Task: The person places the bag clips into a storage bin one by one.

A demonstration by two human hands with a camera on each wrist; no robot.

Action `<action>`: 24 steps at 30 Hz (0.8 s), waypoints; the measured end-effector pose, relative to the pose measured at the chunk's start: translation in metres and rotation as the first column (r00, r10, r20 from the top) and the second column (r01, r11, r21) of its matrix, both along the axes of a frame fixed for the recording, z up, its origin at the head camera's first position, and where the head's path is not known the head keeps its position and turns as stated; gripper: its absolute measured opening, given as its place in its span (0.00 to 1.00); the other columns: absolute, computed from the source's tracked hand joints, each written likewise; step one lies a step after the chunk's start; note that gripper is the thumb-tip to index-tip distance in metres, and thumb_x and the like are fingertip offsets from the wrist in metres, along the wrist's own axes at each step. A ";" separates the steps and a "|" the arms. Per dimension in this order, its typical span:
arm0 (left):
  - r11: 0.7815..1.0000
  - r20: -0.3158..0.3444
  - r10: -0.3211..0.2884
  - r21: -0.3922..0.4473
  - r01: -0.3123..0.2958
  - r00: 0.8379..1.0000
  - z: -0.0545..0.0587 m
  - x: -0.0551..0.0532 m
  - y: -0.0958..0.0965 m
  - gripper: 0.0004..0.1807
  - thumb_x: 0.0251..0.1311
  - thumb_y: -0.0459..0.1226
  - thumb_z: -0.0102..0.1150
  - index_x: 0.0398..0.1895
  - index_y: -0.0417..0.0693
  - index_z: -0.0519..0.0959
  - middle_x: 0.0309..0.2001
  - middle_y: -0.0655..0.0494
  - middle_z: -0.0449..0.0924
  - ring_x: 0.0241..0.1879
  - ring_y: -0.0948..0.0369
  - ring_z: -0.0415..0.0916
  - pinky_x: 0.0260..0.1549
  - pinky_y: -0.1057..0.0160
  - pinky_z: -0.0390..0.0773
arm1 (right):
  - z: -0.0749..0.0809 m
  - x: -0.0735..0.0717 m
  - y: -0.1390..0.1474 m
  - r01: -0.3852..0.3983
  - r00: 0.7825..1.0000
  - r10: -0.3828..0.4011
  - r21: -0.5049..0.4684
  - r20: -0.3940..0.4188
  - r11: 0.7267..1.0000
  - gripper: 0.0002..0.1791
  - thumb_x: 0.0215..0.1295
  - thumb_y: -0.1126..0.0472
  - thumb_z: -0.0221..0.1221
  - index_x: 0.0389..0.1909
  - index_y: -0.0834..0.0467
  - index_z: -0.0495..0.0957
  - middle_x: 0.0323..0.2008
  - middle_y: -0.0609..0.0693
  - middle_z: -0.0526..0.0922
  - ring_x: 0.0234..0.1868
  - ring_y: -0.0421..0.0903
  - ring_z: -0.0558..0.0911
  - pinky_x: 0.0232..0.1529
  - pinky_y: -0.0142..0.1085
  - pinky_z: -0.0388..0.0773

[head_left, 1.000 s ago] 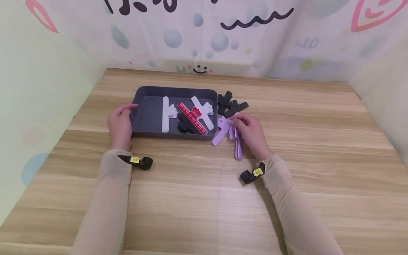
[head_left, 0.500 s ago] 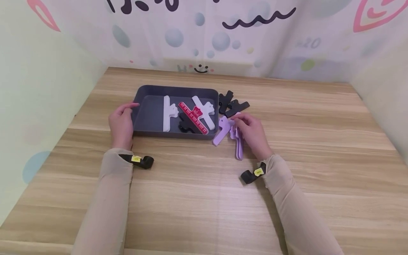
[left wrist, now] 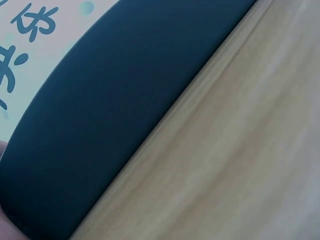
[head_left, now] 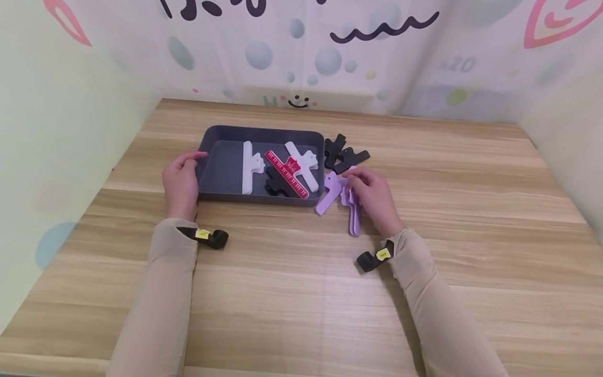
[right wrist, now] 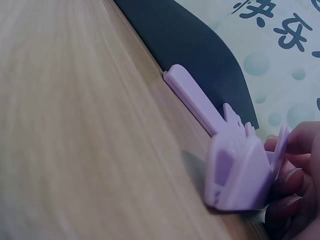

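My left hand (head_left: 181, 183) grips the left end of a dark grey tray (head_left: 226, 197), a finger over its rim. The tray's outer wall (left wrist: 115, 100) fills much of the left wrist view. With my right hand (head_left: 376, 201) I pinch a purple clip (head_left: 354, 222) by its handle, just off the tray's right front corner. In the right wrist view this clip (right wrist: 240, 175) has its broad jaws toward the camera. A second purple clip (head_left: 325, 202) lies between it and the tray, overlapping it there.
Inside the tray lie two white clips (head_left: 247, 170), a red clip (head_left: 285, 173) with white markings, and a black clip (head_left: 275, 184) partly under the red one. Black clips (head_left: 353, 159) lie beyond my right hand. A patterned wall (head_left: 330, 78) borders the wooden table (head_left: 278, 293) at the back.
The head view has shifted very slightly. Both hands keep their holds, and the clips stay where they were.
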State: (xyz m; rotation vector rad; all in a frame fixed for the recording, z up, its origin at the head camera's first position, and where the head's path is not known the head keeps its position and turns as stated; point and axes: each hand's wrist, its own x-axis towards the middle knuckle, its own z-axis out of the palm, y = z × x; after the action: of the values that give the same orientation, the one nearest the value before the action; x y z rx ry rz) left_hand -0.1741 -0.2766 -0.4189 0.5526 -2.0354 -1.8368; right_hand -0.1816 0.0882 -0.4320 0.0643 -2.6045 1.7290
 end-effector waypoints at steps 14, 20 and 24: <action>1.000 0.011 -0.008 0.011 0.008 1.000 -0.001 0.002 0.001 0.17 0.65 0.37 0.38 0.46 0.49 0.79 0.58 0.59 0.68 0.59 0.67 0.58 0.60 0.66 0.51 | -0.001 -0.001 0.000 -0.005 1.000 0.005 0.009 0.007 1.000 0.13 0.62 0.52 0.52 0.42 0.51 0.79 0.32 0.48 0.76 0.22 0.41 0.68 0.19 0.30 0.65; 1.000 0.007 -0.008 0.016 0.008 1.000 -0.001 0.001 0.001 0.17 0.65 0.36 0.38 0.45 0.50 0.79 0.58 0.59 0.68 0.58 0.67 0.58 0.60 0.66 0.52 | -0.002 -0.002 0.001 -0.008 1.000 0.008 0.014 0.012 1.000 0.14 0.61 0.51 0.52 0.43 0.53 0.78 0.33 0.49 0.76 0.23 0.41 0.68 0.19 0.30 0.65; 1.000 0.008 -0.005 0.014 0.005 1.000 0.000 0.002 0.001 0.17 0.65 0.37 0.38 0.45 0.50 0.80 0.58 0.59 0.68 0.58 0.67 0.58 0.60 0.66 0.52 | -0.002 -0.002 0.001 -0.011 1.000 0.011 0.016 0.010 1.000 0.15 0.61 0.51 0.52 0.43 0.53 0.78 0.33 0.49 0.76 0.23 0.41 0.68 0.19 0.30 0.64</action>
State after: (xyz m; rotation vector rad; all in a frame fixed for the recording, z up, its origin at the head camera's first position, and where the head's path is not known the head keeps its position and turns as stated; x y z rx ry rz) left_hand -0.1726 -0.2753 -0.4194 0.5598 -2.0330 -1.8556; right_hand -0.1839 0.0893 -0.4337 0.0699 -2.6303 1.7165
